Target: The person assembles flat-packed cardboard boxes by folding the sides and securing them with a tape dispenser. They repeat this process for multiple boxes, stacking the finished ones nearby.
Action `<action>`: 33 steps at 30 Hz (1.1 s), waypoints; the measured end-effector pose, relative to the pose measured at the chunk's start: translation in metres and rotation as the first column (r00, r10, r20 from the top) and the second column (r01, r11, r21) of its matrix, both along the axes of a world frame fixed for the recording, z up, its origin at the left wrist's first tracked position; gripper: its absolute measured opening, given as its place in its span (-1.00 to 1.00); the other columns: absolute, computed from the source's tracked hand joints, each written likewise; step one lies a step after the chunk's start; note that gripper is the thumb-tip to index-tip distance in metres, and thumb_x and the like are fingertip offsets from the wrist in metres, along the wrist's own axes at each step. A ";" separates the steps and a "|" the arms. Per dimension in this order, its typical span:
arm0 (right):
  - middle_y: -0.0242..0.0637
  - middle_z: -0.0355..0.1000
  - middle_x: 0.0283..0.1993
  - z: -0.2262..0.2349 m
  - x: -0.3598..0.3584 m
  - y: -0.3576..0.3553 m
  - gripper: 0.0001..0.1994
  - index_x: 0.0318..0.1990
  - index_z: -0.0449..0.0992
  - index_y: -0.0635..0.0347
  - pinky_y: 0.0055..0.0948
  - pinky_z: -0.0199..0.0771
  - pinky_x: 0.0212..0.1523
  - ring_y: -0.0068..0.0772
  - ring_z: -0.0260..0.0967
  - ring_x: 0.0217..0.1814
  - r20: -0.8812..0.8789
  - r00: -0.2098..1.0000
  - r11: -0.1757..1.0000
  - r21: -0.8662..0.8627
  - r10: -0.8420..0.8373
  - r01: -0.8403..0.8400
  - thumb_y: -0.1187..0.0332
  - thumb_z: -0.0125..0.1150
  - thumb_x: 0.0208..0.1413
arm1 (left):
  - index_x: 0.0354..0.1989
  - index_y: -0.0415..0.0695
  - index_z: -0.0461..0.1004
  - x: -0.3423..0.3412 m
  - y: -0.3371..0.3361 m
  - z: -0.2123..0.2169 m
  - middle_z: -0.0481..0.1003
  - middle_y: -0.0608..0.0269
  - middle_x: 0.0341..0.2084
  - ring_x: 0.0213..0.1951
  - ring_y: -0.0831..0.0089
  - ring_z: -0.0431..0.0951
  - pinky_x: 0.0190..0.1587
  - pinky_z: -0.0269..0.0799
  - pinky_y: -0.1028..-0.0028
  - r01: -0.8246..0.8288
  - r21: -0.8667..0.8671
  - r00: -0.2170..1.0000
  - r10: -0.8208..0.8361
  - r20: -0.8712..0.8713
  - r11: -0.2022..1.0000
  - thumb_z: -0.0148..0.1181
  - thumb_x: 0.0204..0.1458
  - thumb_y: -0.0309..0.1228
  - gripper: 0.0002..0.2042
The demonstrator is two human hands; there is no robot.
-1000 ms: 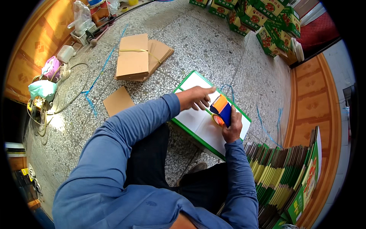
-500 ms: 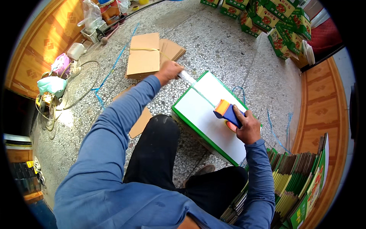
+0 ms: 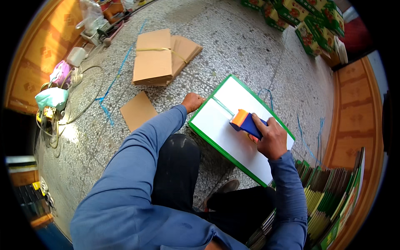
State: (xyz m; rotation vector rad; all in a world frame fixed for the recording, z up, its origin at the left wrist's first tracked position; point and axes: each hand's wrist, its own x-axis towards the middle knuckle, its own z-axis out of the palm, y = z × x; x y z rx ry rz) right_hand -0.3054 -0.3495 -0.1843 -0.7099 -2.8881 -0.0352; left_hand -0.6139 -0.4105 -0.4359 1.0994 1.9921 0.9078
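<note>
A box with a white top and green edges lies on the floor in front of my knees, set at a slant. My right hand is closed round a blue and orange tape dispenser, held over the middle of the box top. A strip of clear tape runs along the top seam from the box's far left edge toward the dispenser. My left hand is at that edge, against the box's end; its fingertips are hidden there.
Tied stacks of brown cardboard lie beyond my left hand, with a loose brown sheet nearer. Folded green cartons stand at the right. Made-up green boxes are piled far right. Cords and bags lie at the left.
My left hand has come down from above the box's far left edge to its end, and the loose tape end it held out is no longer visible. My right hand still holds the dispenser in nearly the same place.
</note>
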 end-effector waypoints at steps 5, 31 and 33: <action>-0.17 0.29 -0.41 -0.007 0.004 0.007 -0.43 0.13 0.47 -0.14 -0.28 0.37 -0.44 -0.20 0.36 -0.43 -0.010 1.000 0.999 -0.031 0.010 -0.010 0.21 0.40 -0.16 | -0.43 -0.21 0.59 -0.004 0.006 -0.056 0.57 -0.05 -0.44 -0.44 0.10 0.55 -0.35 0.40 0.19 0.255 0.031 0.963 -0.257 0.085 0.966 0.03 0.09 -0.01 -0.55; -0.18 0.27 -0.36 0.014 0.319 0.009 -0.49 0.11 0.49 -0.27 -0.22 0.39 -0.31 -0.15 0.34 -0.29 0.243 0.947 0.978 0.059 -0.208 0.199 0.36 0.31 -0.08 | -0.16 -0.42 0.50 0.056 0.023 0.128 0.46 -0.37 -0.12 -0.04 -0.22 0.45 0.05 0.30 0.09 -0.066 -0.166 0.939 0.005 -0.343 0.984 -0.26 0.18 0.17 -0.27; -0.18 0.25 -0.36 0.009 0.340 0.011 -0.50 0.11 0.49 -0.26 -0.22 0.37 -0.32 -0.14 0.33 -0.30 0.264 0.941 0.977 0.081 -0.213 0.199 0.45 0.21 -0.05 | -0.16 -0.42 0.50 0.049 0.023 0.127 0.46 -0.37 -0.12 -0.04 -0.22 0.45 0.05 0.30 0.08 -0.065 -0.171 0.929 -0.003 -0.371 0.983 -0.26 0.18 0.17 -0.27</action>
